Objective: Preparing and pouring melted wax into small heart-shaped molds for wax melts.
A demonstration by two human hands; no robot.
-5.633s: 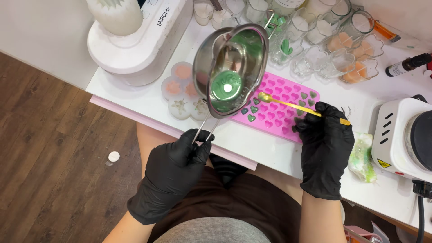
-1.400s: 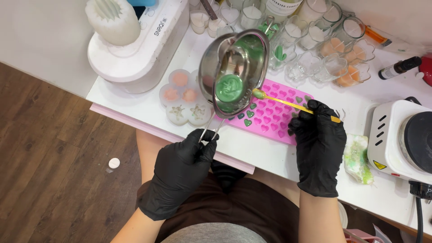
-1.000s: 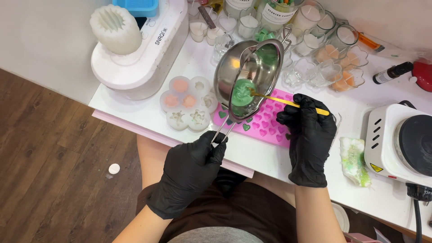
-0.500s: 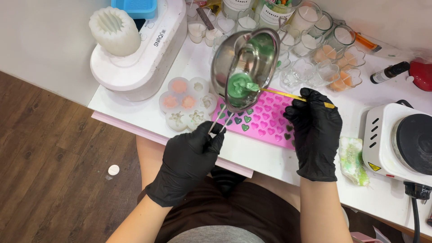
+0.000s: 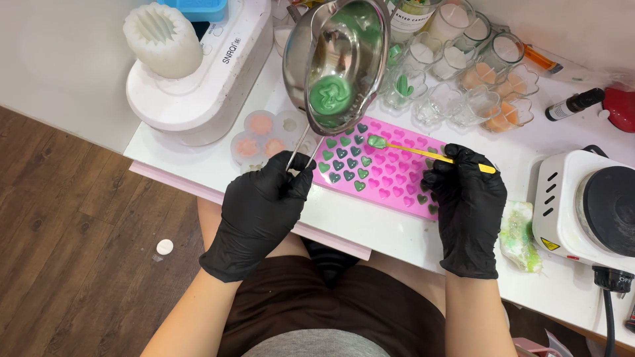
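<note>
White table point(image 5: 370, 221); left hand point(image 5: 261, 208) grips tilted green-wax pot point(image 5: 337, 63); right hand point(image 5: 466, 208) holds yellow stick point(image 5: 433, 155).

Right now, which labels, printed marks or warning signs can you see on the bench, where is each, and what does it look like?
White wax warmer, far left: small dark lettering on its top edge.
Glass jar, top centre behind the steel pouring pot: pale paper label, dark print.
White hotplate, right: yellow triangular warning sticker on the front corner.
Small dark bottle, far right, lying down: white label band.
No screens in view.
</note>
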